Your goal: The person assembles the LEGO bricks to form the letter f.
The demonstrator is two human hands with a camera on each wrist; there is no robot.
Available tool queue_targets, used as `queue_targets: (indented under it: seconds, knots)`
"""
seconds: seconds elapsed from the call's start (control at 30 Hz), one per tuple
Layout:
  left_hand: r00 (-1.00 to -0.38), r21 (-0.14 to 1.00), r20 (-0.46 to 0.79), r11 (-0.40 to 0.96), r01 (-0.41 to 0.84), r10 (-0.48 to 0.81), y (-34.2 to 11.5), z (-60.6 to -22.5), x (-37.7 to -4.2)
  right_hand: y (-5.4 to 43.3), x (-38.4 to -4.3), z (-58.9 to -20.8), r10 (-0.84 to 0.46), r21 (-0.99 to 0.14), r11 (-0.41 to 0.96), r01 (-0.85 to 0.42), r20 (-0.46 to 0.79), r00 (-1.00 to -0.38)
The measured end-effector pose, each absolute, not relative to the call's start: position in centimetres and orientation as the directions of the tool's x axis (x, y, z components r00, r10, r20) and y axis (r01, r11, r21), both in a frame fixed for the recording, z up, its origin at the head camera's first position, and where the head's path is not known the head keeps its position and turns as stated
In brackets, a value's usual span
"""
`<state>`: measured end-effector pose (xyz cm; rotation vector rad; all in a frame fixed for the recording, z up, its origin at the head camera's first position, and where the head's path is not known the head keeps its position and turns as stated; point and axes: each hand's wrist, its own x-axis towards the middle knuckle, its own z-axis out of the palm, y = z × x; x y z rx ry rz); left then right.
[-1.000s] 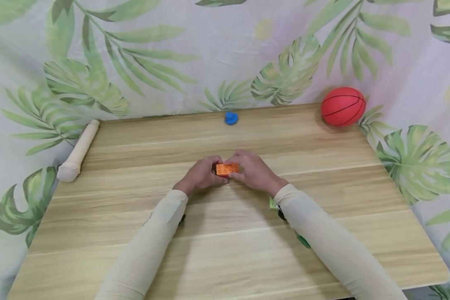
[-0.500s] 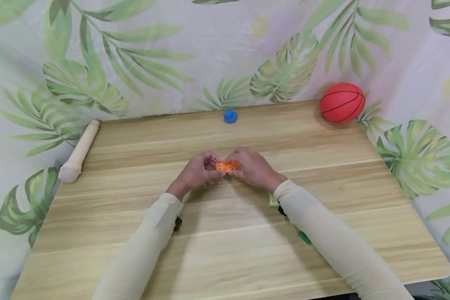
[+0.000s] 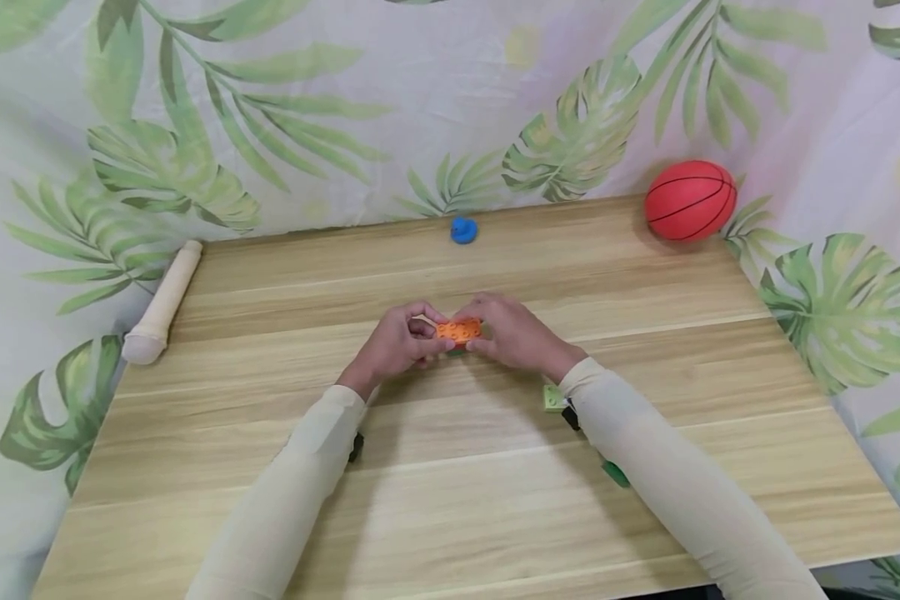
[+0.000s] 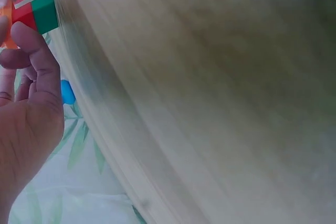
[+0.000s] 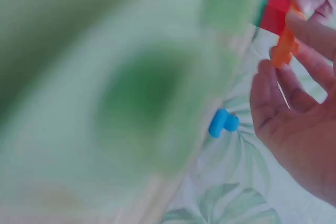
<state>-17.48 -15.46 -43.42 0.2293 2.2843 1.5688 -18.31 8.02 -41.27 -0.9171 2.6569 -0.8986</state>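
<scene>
An orange toy building brick [image 3: 458, 332], studs up in the head view, is between my two hands near the middle of the table. Beneath it sit a red brick [image 5: 274, 14] and a green brick [image 4: 45, 14], in line as one stack. My left hand [image 3: 395, 346] pinches the orange brick's left end, its thumb at the near side and index finger arched behind. From the other side, my right hand [image 3: 516, 335] grips the right end between thumb and fingers. The green brick's end is close over the wooden table [image 3: 450, 517] in the left wrist view.
A blue rubber duck [image 3: 463, 231] stands at the back edge, a red ball [image 3: 691, 200] at the back right corner. Along the left edge lies a beige microphone-shaped object [image 3: 162, 304]. A light green brick [image 3: 552, 398] and a dark green piece [image 3: 615, 474] lie beside the right forearm.
The left hand has loosened from around the lower bricks, its fingers now raised and spread at the orange brick's left end. More green shows underneath. The right hand keeps its grip.
</scene>
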Motion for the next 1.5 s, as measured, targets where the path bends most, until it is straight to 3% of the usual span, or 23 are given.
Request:
queue_targets:
  seconds: [0.23, 0.47, 0.77, 1.03, 1.27, 1.37, 1.5]
  knots:
    - [-0.925, 0.914, -0.209, 0.401, -0.069, 0.318, -15.1, -43.1, -17.7, 12.2, -17.2, -40.0, -0.597, -0.62, 0.673, -0.404, -0.133, -0.791]
    - [-0.925, 0.91, -0.227, 0.405, -0.089, 0.306, -15.0, -43.2, -17.8, 18.5, -14.5, -38.3, -0.62, -0.549, 0.754, -0.361, -0.412, -0.667]
    - [-0.928, 0.905, -0.214, 0.419, -0.072, 0.304, -15.4, -43.0, -17.8, 21.0, -8.5, -37.6, -0.473, -0.478, 0.863, -0.162, -0.654, -0.591]
    - [-0.93, 0.92, -0.179, 0.39, -0.042, 0.321, -15.5, -43.5, -17.8, 19.8, -6.8, -39.1, -0.49, -0.457, 0.857, -0.239, -0.573, -0.657]
    - [-0.932, 0.914, -0.186, 0.402, -0.047, 0.312, -14.8, -43.8, -17.7, 19.4, -7.2, -40.3, -0.52, -0.529, 0.797, -0.289, -0.36, -0.775]
    - [-0.93, 0.911, -0.191, 0.41, -0.049, 0.313, -14.7, -43.8, -17.7, 19.8, -7.3, -40.4, -0.529, -0.569, 0.774, -0.278, -0.342, -0.776]
    - [-0.933, 0.907, -0.196, 0.417, -0.056, 0.301, -14.9, -43.6, -17.6, 20.3, -7.2, -40.7, -0.606, -0.612, 0.718, -0.332, -0.313, -0.732]
